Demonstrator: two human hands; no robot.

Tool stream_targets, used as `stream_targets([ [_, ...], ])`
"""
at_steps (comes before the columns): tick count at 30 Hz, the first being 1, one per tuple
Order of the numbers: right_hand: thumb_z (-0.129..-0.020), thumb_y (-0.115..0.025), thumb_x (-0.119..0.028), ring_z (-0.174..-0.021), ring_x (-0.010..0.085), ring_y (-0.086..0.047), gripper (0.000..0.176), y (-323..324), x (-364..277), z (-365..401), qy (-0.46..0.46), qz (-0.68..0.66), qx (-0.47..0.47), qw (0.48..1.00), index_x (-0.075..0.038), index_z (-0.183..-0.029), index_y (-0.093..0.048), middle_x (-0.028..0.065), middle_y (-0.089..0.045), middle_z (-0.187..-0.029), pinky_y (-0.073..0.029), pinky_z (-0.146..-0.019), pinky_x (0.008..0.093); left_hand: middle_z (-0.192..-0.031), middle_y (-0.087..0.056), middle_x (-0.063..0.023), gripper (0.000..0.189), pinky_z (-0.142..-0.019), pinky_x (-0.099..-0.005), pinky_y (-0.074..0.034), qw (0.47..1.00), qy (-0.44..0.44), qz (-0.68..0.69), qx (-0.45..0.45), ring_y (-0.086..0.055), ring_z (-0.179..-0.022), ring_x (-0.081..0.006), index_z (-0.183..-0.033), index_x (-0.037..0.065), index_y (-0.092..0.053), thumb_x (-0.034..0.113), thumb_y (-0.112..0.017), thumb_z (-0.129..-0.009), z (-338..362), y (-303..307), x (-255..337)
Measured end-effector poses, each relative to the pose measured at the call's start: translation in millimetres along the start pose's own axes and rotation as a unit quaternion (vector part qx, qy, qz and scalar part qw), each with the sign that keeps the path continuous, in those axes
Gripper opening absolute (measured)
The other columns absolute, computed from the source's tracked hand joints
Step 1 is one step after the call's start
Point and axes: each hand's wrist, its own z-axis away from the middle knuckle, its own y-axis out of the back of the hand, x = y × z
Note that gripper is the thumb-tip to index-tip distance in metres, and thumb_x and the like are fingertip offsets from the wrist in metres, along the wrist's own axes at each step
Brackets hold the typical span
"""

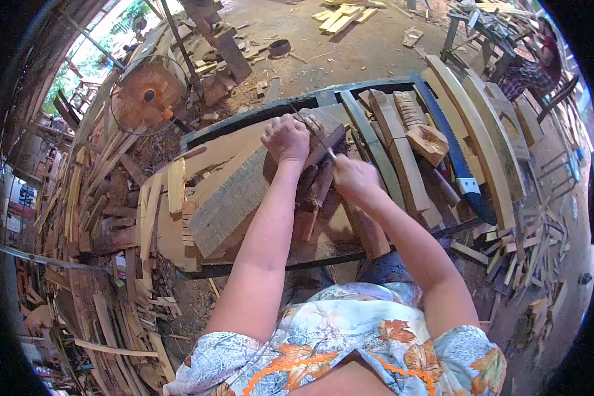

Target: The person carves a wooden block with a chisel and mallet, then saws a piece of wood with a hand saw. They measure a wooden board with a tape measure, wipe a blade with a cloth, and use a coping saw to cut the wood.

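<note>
My left hand (287,138) is closed, its fingers curled down over a wooden workpiece; the grip itself is partly hidden. A pale carved end of wood (323,121) shows just beyond and beside it. My right hand (355,178) is wrapped round a tool whose handle is mostly hidden. Its shiny shank (331,154) meets a dark, broad blade-like part (325,146), which lies against the wood between my hands. Under my left forearm, a thick grey plank (228,201) rests slantwise on the workbench (168,241).
A handsaw (449,132) with a blue blade lies on the right of the bench, among long wooden pieces (399,152) and a hollowed block (429,144). A round fan (148,96) stands at the left. Scrap wood (531,247) is heaped at right. A person (531,76) sits at far right.
</note>
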Motion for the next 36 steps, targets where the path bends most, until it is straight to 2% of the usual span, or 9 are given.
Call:
stream_targets([
  [3, -0.086, -0.046, -0.018, -0.076, 0.0368, -0.065, 0.02, -11.1, 32.8, 45.3, 0.03, 0.019, -0.009, 0.999, -0.001, -0.092, -0.054, 0.0216, -0.065, -0.08, -0.051, -0.067, 0.046, -0.094, -0.062, -0.0095, 0.017, -0.082, -0.0469, -0.042, 1.0, 0.003, 0.0, 0.001, -0.058, -0.094, -0.0304, -0.083, 0.011, -0.062, 0.024, -0.051, -0.079, 0.0, 1.0, 0.2],
  [5, -0.09, -0.045, -0.026, -0.073, 0.0397, -0.063, 0.024, -10.2, 37.9, 58.2, 0.003, 0.018, -0.006, 1.0, -0.004, -0.092, -0.054, 0.0219, -0.063, -0.076, -0.048, -0.066, 0.0495, -0.094, -0.062, -0.0093, 0.017, -0.082, -0.0467, -0.042, 1.0, -0.008, 0.005, 0.019, -0.058, -0.093, -0.0302, -0.082, 0.011, -0.062, 0.024, -0.052, -0.078, 1.3, 0.6, 0.1],
  [12, -0.083, -0.047, -0.015, -0.086, 0.0356, -0.066, 0.023, -3.9, -9.8, -34.8, 0.022, -0.004, 0.009, 1.0, -0.001, -0.092, -0.063, 0.0226, -0.066, -0.091, -0.051, -0.074, 0.0449, -0.093, -0.062, -0.0092, 0.016, -0.08, -0.0471, -0.043, 1.0, -0.01, 0.0, 0.021, -0.057, -0.094, -0.0298, -0.082, 0.011, -0.062, 0.023, -0.053, -0.077, 0.2, -1.0, -1.1],
  [14, -0.082, -0.048, -0.015, -0.086, 0.0353, -0.065, 0.021, -10.2, -6.1, -35.7, 0.024, 0.006, 0.016, 1.0, -0.002, -0.092, -0.061, 0.0216, -0.066, -0.091, -0.051, -0.073, 0.0452, -0.095, -0.062, -0.0091, 0.018, -0.082, -0.0494, -0.043, 1.0, -0.002, 0.003, -0.007, -0.056, -0.096, -0.0301, -0.085, 0.011, -0.06, 0.026, -0.051, -0.082, 0.7, 2.5, 0.1],
  [22, -0.09, -0.044, -0.029, -0.074, 0.0396, -0.062, 0.026, -11.2, 43.0, 69.2, 0.009, 0.006, -0.007, 1.0, -0.005, -0.089, -0.052, 0.0212, -0.062, -0.076, -0.047, -0.066, 0.0495, -0.09, -0.061, -0.0087, 0.016, -0.078, -0.0478, -0.043, 1.0, -0.011, 0.004, 0.018, -0.057, -0.093, -0.0291, -0.081, 0.011, -0.061, 0.023, -0.052, -0.078, -0.1, 1.5, -0.3],
  [27, -0.09, -0.043, -0.028, -0.076, 0.0411, -0.061, 0.026, -24.8, 20.5, -17.5, 0.056, -0.013, 0.062, 0.996, -0.004, -0.089, -0.053, 0.0217, -0.062, -0.076, -0.046, -0.067, 0.0503, -0.09, -0.061, -0.0084, 0.016, -0.079, -0.0478, -0.042, 1.0, -0.018, 0.001, 0.024, -0.057, -0.092, -0.0293, -0.082, 0.011, -0.061, 0.023, -0.051, -0.079, 1.5, 2.3, -0.9],
  [30, -0.089, -0.044, -0.027, -0.077, 0.0405, -0.062, 0.025, -30.1, 8.9, -39.2, 0.046, -0.008, 0.046, 0.998, -0.003, -0.088, -0.053, 0.0226, -0.063, -0.079, -0.047, -0.067, 0.0502, -0.096, -0.062, -0.0085, 0.02, -0.083, -0.0488, -0.042, 1.0, 0.003, -0.007, -0.028, -0.056, -0.098, -0.0289, -0.088, 0.011, -0.061, 0.026, -0.049, -0.082, -0.4, 5.8, 0.7],
  [33, -0.089, -0.045, -0.028, -0.077, 0.0398, -0.063, 0.026, -22.4, 18.6, -2.6, 0.036, -0.005, 0.033, 0.999, -0.004, -0.089, -0.054, 0.0229, -0.063, -0.079, -0.048, -0.067, 0.0498, -0.092, -0.061, -0.0088, 0.017, -0.079, -0.048, -0.042, 1.0, -0.006, 0.0, 0.022, -0.057, -0.092, -0.0292, -0.083, 0.011, -0.061, 0.023, -0.051, -0.079, 1.1, 0.7, 0.0],
  [36, -0.09, -0.045, -0.027, -0.069, 0.0391, -0.063, 0.024, -19.4, 38.6, 58.2, 0.034, 0.008, 0.036, 0.999, -0.005, -0.091, -0.054, 0.021, -0.063, -0.071, -0.049, -0.062, 0.0489, -0.092, -0.061, -0.009, 0.017, -0.079, -0.0478, -0.042, 1.0, -0.002, 0.002, 0.01, -0.057, -0.092, -0.0292, -0.084, 0.011, -0.061, 0.024, -0.051, -0.079, 1.1, 5.5, 1.7],
])
